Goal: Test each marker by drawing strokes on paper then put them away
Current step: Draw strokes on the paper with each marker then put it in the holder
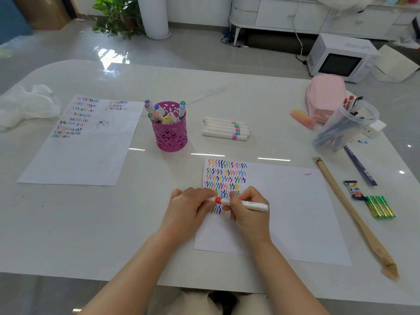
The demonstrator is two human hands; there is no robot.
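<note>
A white marker with a red band (247,204) lies level over the near sheet of paper (295,214), which carries rows of coloured strokes at its top left. My right hand (246,210) grips the marker's barrel. My left hand (188,206) holds its left end, where the cap sits. A purple cut-out pen cup (171,133) with several markers stands behind. Several white markers (225,129) lie side by side to the cup's right.
A second stroke-covered sheet (81,142) lies at the left, crumpled white tissue (25,105) beyond it. At the right are a clear cup of pens (345,126), a pink pouch (325,96), a long paper-wrapped stick (354,217), green batteries (379,206) and a ruler (360,165).
</note>
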